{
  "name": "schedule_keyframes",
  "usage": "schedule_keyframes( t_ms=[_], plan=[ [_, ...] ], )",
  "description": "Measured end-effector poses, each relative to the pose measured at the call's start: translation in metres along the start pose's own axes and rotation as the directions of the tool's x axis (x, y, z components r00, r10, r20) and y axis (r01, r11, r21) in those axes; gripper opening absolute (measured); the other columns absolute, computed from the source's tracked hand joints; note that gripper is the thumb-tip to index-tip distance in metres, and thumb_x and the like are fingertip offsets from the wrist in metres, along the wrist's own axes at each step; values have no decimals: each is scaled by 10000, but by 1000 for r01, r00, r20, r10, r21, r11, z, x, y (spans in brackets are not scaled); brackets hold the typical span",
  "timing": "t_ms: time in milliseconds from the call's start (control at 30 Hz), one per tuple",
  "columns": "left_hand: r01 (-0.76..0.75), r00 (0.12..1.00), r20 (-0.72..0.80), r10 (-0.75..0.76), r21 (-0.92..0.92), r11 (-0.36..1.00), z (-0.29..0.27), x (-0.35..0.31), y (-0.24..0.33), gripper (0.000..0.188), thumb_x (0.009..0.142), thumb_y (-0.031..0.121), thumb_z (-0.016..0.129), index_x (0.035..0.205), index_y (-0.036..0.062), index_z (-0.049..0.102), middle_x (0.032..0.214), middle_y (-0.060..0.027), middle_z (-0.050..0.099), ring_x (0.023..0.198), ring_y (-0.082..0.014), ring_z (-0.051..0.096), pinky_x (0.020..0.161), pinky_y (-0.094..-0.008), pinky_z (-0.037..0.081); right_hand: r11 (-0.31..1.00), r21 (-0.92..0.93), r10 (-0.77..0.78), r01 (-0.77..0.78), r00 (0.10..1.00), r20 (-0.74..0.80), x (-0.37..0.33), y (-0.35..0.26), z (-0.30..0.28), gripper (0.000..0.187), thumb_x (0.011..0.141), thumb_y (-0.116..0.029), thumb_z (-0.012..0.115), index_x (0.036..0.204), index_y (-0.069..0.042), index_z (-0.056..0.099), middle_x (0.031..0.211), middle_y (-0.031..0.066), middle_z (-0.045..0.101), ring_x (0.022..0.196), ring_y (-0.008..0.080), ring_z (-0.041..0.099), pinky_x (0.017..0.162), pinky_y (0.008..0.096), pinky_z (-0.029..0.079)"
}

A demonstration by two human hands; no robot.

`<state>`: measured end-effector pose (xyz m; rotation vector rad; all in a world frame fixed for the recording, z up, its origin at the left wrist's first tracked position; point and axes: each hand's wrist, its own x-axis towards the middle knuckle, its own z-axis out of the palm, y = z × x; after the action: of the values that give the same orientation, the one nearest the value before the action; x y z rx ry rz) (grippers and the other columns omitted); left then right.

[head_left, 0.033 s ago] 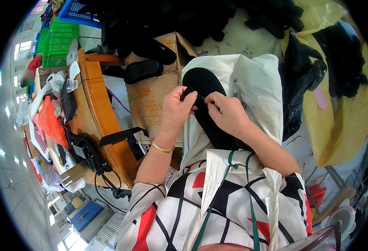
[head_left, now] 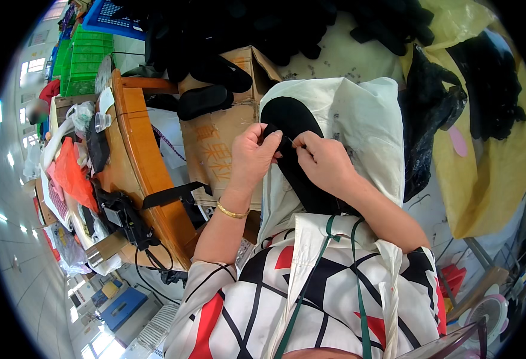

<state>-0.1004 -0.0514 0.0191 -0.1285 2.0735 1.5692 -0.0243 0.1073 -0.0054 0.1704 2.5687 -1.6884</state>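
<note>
A black shoe sole or insole (head_left: pixel 294 113), long with a rounded end, lies across the white cloth (head_left: pixel 370 113) over my lap. Above its left side, my left hand (head_left: pixel 254 152) pinches a small black piece (head_left: pixel 270 128) between thumb and fingers; the rest of that piece is hidden. Close beside it, thumb and forefinger of my right hand (head_left: pixel 323 158) are pressed together on a thin, shiny, needle-like thing (head_left: pixel 290 140), whose tip points at the black piece. Most of it is covered by my fingers, so its exact kind is unclear.
Black slippers or soles (head_left: pixel 206 102) rest on a cardboard box (head_left: pixel 215 140) at left, beside a wooden table (head_left: pixel 146 155). A dark heap (head_left: pixel 245 24) lies ahead. To the right are a black plastic bag (head_left: pixel 421 131) and a yellow sack (head_left: pixel 478 185) with black pieces.
</note>
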Motion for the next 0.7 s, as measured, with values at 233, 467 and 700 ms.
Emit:
schedule_keyframes(
  t_ms=[233, 467, 700],
  plan=[
    [106, 991, 90, -101, -52, 993, -7, 5, 5, 128, 903, 152, 657, 821, 59, 624, 715, 36, 598, 550, -42, 538, 511, -192, 451, 948, -262, -208, 182, 976, -71, -4, 5, 19, 153, 890, -88, 571, 973, -42, 450, 694, 113, 630, 593, 336, 632, 502, 446, 470],
    [140, 985, 115, -130, -87, 986, -7, 5, 10, 118, 901, 156, 658, 821, 78, 621, 726, 47, 592, 558, -36, 520, 520, -192, 450, 918, -345, -193, 194, 980, 38, 0, 9, 11, 131, 876, -80, 562, 970, -57, 474, 723, 109, 620, 639, 334, 634, 521, 451, 473],
    [148, 981, 137, -138, -65, 987, -8, 9, 11, 128, 891, 142, 653, 790, 86, 596, 709, 66, 540, 594, -31, 490, 519, -200, 445, 925, -333, -150, 184, 981, 125, 5, 5, -8, 120, 907, -78, 533, 1026, -72, 544, 781, 123, 658, 712, 347, 648, 580, 464, 486]
  ],
)
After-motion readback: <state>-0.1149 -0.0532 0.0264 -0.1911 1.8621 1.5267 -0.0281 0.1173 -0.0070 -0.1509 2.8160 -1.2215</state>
